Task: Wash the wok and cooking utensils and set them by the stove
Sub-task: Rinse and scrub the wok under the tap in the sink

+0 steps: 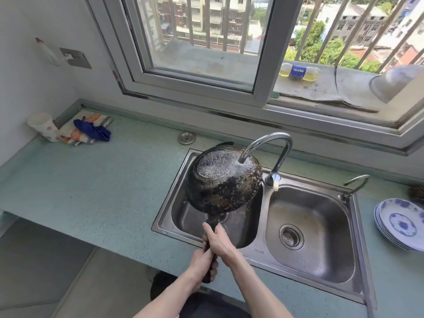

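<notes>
- We see the blackened, scorched round metal wok (223, 180) held bottom-up over the left basin of the double stainless steel sink (358, 249), its crusted underside facing us.
- Water from the curved chrome tap (270, 143) strikes the wok's flat base, which glistens wet.
- Our right hand (220, 242) wraps around the wok's dark handle (210, 275) higher up, nearer the pan.
- Our left hand (203, 262) clasps the same handle lower down, near its end, so both hands grip it together.
- The right basin sits beside the wok, with a round metal strainer (291, 236) in its drain.
- On the pale green speckled countertop (103, 191) to the right, we note a stack of white plates with blue floral patterns (401, 223).
- At the far left corner lie a tipped white paper cup (44, 127), a folded striped cloth (85, 127) and a crumpled blue rag (94, 131) on top of it.
- A small round metal sink plug (186, 137) rests on the counter behind the sink.
- On the outer window ledge lie a plastic bottle with a blue label (298, 72) on its side and an upturned metal bowl (394, 82).
</notes>
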`<state>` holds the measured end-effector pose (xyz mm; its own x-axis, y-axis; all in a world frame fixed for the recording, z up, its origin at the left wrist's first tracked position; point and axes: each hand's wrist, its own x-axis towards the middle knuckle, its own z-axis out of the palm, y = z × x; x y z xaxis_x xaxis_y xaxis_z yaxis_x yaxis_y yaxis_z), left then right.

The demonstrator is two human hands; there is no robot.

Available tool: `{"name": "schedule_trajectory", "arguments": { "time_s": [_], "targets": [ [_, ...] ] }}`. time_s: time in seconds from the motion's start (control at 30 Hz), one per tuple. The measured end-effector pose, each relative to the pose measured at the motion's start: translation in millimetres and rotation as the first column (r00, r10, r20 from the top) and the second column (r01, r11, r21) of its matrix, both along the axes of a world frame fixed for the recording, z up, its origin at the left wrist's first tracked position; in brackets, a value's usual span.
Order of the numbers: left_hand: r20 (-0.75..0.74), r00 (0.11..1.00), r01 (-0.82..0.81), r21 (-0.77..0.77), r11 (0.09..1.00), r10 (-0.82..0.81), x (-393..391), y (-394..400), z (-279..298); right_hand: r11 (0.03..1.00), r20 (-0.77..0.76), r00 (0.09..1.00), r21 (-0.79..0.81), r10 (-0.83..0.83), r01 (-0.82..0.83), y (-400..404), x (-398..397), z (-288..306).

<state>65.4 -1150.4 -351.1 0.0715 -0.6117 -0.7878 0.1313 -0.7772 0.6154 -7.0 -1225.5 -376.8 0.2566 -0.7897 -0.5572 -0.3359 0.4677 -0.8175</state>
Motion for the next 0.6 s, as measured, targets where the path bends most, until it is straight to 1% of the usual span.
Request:
{"name": "schedule_trajectory", "arguments": {
  "time_s": [0.2, 0.4, 0.6],
  "targets": [
    [0.007, 1.000, -0.013, -0.019, 1.000, 0.013, 7.3, 6.2, -0.4, 1.000, -0.023, 0.999, -0.009, 0.027, -0.027, 5.1, 4.5, 4.2],
    [0.007, 1.000, -0.010, -0.013, 1.000, 0.010, 13.2, 8.3, -2.3, 1.000, -0.007, 1.000, -0.020, 0.023, -0.023, 7.5, 12.2, 6.1],
    [0.015, 1.000, -0.005, -0.015, 1.000, 0.006, 17.5, 9.4, -0.2, 1.000, 0.001, 1.000, 0.024, -0.004, 0.004, 8.6, 16.4, 7.9]
  ]
}}
